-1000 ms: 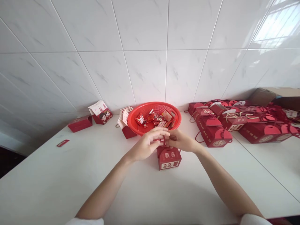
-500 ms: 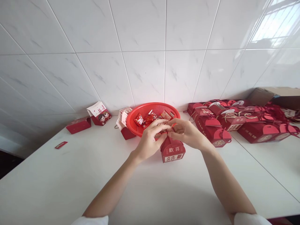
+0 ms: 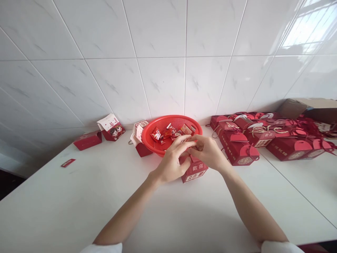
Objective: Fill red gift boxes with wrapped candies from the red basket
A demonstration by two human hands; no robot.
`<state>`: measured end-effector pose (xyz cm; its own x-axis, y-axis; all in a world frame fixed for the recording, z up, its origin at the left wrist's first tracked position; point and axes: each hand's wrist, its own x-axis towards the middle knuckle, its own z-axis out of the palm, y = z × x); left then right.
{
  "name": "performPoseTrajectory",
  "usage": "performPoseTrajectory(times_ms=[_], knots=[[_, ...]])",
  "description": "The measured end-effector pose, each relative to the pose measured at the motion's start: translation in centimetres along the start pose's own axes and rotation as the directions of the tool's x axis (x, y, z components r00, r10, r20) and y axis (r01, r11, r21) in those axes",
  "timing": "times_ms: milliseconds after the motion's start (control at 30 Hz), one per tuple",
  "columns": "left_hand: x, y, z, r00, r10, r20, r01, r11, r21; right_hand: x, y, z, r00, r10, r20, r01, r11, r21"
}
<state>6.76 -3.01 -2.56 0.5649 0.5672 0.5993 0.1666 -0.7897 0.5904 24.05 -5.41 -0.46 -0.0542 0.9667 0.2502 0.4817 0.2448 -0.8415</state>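
Note:
A small red box (image 3: 195, 171) with white characters on its front stands on the white table, just before the red basket. My left hand (image 3: 174, 159) is at the box's upper left, its fingers bent and closed around something too small to make out. From the right, my right hand (image 3: 207, 150) meets it over the box top, fingertips pinched together. Between them the fingers hide the top of the box. Behind my hands, the red basket (image 3: 184, 118) holds several wrapped sweets (image 3: 156, 134).
Many red boxes (image 3: 238, 149) with cords stand at the right, before a cardboard box (image 3: 295, 107). A white-topped box (image 3: 142, 148) touches the basket's left side. Further left are two boxes (image 3: 88, 140) and a small red packet (image 3: 68, 162). A tiled wall (image 3: 160, 84) rises behind.
My left hand has shifted slightly right and turned, covering more of the box's left side. My right hand's fingers have closed in nearer to the left ones.

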Motion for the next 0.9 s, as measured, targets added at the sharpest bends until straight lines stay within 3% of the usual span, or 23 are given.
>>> performPoseTrajectory(times_ms=[100, 200, 333, 433, 700, 900], knots=[[0.0, 0.4, 0.0, 0.999, 0.034, 0.035, -0.037, 0.997, 0.068, -0.1, -0.2, 0.2, 0.998, -0.010, -0.062, 0.006, 0.998, -0.062], [-0.1, 0.7, 0.1, 1.000, -0.028, 0.009, 0.026, 0.992, 0.124, -0.1, -0.3, 0.1, 0.994, -0.017, -0.105, 0.012, 0.998, -0.055], [-0.3, 0.3, 0.6, 0.986, -0.162, -0.046, 0.168, 0.969, 0.180, 0.1, -0.2, -0.2, 0.992, -0.006, -0.125, 0.017, 0.996, 0.084], [-0.5, -0.4, 1.0, 0.983, -0.185, -0.011, 0.184, 0.966, 0.182, 0.1, -0.5, -0.5, 0.995, 0.004, -0.104, 0.019, 0.975, 0.222], [-1.0, -1.6, 2.3, 0.965, -0.224, 0.136, 0.191, 0.957, 0.217, 0.5, -0.2, -1.5, 0.979, 0.101, 0.177, -0.170, 0.885, 0.434], [-0.7, -1.5, 2.7, 0.979, -0.183, 0.087, 0.162, 0.965, 0.204, 1.2, 0.7, -2.0, 0.943, 0.115, 0.313, -0.286, 0.763, 0.580]])
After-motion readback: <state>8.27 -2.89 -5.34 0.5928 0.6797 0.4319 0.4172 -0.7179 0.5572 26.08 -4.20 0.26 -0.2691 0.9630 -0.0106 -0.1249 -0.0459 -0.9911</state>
